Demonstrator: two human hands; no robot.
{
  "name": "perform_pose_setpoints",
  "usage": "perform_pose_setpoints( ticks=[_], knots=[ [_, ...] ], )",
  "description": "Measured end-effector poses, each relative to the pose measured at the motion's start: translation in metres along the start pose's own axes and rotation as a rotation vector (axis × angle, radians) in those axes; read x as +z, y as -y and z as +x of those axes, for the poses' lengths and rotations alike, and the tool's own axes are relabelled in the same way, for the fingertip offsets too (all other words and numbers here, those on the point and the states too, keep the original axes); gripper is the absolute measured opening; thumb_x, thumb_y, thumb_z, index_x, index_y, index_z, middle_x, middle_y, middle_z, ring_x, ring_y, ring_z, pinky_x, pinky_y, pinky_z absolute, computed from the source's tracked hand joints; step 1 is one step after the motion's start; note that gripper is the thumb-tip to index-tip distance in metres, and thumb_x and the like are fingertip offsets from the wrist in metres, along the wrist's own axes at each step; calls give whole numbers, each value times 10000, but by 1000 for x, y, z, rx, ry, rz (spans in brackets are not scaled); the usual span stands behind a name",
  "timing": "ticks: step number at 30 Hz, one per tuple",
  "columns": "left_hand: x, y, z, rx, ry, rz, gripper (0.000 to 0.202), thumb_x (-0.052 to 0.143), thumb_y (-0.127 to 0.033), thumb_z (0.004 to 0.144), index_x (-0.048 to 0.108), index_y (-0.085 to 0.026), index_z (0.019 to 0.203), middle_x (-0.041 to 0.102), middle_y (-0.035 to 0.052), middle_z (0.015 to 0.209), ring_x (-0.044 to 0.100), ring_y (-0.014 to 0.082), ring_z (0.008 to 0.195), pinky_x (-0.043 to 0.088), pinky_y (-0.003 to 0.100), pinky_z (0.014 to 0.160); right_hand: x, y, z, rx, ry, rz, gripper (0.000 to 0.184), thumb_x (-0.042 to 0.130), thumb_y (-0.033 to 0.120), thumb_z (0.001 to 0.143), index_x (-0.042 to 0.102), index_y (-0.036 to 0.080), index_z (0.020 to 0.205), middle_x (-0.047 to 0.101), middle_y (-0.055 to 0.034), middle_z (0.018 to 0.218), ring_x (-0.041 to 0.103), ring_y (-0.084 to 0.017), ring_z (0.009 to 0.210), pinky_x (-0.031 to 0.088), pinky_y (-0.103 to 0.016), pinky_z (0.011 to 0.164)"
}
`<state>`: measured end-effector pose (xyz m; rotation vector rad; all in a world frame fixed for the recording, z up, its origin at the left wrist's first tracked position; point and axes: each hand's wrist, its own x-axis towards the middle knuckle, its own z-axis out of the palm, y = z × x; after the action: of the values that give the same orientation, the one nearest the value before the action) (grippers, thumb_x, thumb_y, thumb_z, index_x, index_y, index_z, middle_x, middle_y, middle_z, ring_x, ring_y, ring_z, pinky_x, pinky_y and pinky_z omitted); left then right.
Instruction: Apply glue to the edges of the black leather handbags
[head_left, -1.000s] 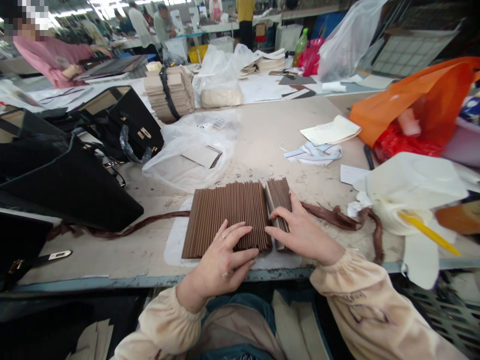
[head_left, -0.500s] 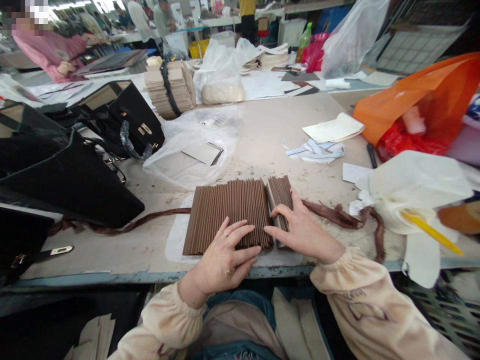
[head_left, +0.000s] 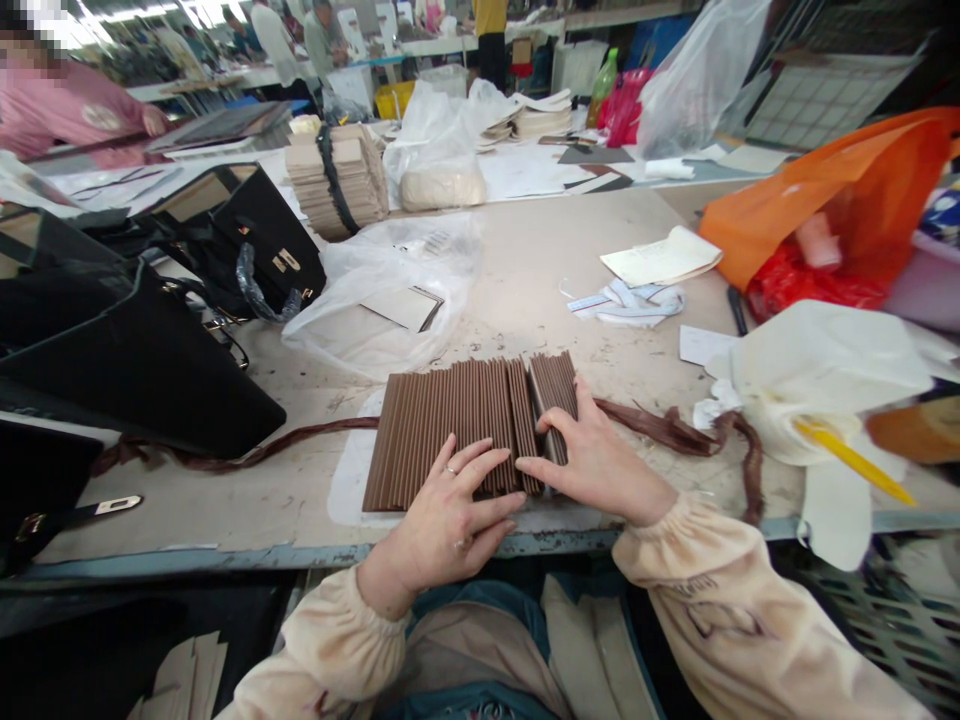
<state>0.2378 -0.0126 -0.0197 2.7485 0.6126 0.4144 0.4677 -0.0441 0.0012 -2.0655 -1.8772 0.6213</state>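
A row of thin brown folded pieces, packed upright side by side, sits near the table's front edge; what they are made into I cannot tell. My left hand lies over the front of this row with fingers spread, wearing a ring. At the right end, a smaller group of the same brown pieces stands apart across a narrow gap. My right hand is curled around that group, its thumb reaching over the gap to a few pieces parted from the long row.
Black handbags crowd the left side. A clear plastic bag lies behind the row. Brown ribbon trails out on both sides. A cut white jug with a yellow tool and an orange bag stand at right.
My right thumb has moved slightly left onto the long row. A thin gap has opened there, parting a few pieces at its right end. My left hand stays nearly still.
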Motion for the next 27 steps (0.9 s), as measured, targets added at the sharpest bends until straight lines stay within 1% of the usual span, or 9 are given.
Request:
perform_pose_setpoints(
  ticks=[5, 9, 11, 13, 15, 16, 19, 22, 27],
  knots=[
    [0, -3, 5, -1, 0, 17, 321, 549, -334, 887, 636, -357, 1195, 434, 100, 1407, 331, 316, 1362, 193, 645, 1093, 3, 2, 1, 4, -4, -20, 470, 691, 524, 722, 555, 213, 1046, 8, -115, 1560, 276, -413, 1380, 313, -494, 1087],
    [0, -2, 3, 6, -14, -1, 331, 572, -321, 875, 629, -340, 1201, 433, 106, 1407, 346, 323, 1355, 196, 661, 1088, 6, 0, 1, 14, -24, 9, 404, 653, 361, 727, 529, 208, 1080, 53, -132, 1549, 247, -394, 1398, 311, -485, 1094],
    [-1, 0, -2, 27, -64, -56, 329, 572, -270, 874, 628, -284, 1198, 429, 121, 1403, 358, 302, 1353, 222, 618, 1110, 8, -3, 1, 16, -53, 26, 512, 619, 283, 712, 484, 199, 1198, 89, -155, 1538, 199, -372, 1421, 293, -478, 1112],
    [-2, 3, -9, 26, -120, -106, 304, 570, -206, 866, 637, -222, 1163, 441, 134, 1383, 371, 280, 1349, 254, 565, 1126, 9, -4, 2, 14, -49, 41, 682, 598, 261, 710, 390, 208, 1357, 74, -163, 1544, 161, -369, 1433, 279, -489, 1120],
    [-3, 5, -16, 2, -148, -117, 271, 571, -167, 855, 648, -194, 1114, 463, 136, 1355, 384, 274, 1340, 272, 546, 1128, 11, -5, 3, -4, -28, 39, 770, 592, 268, 724, 321, 266, 1445, 16, -136, 1566, 125, -388, 1436, 262, -522, 1121],
    [-3, 6, -19, -12, -150, -110, 266, 571, -157, 852, 650, -193, 1103, 474, 133, 1343, 389, 275, 1336, 271, 550, 1128, 11, -6, 3, -20, -25, 31, 775, 591, 268, 729, 323, 297, 1456, -9, -114, 1576, 97, -397, 1438, 246, -539, 1123],
    [-2, 6, -24, -25, -140, -89, 284, 569, -156, 853, 648, -206, 1121, 480, 130, 1335, 402, 277, 1324, 264, 562, 1127, 13, -7, 5, -81, -33, -3, 680, 594, 251, 731, 455, 337, 1391, -20, -52, 1594, 15, -389, 1447, 182, -566, 1138],
    [-2, 6, -24, -16, -134, -79, 299, 569, -169, 857, 647, -221, 1140, 473, 126, 1344, 408, 275, 1318, 263, 561, 1127, 13, -8, 7, -142, -42, -30, 532, 583, 232, 734, 602, 328, 1257, 86, -18, 1591, 21, -349, 1456, 121, -565, 1154],
    [-2, 5, -22, -23, -119, -45, 314, 562, -195, 867, 645, -240, 1166, 466, 126, 1352, 406, 279, 1318, 262, 570, 1122, 9, -4, 7, -186, -45, -63, 359, 567, 207, 726, 672, 266, 1065, 264, -60, 1530, 53, -302, 1461, 78, -537, 1168]
  ],
)
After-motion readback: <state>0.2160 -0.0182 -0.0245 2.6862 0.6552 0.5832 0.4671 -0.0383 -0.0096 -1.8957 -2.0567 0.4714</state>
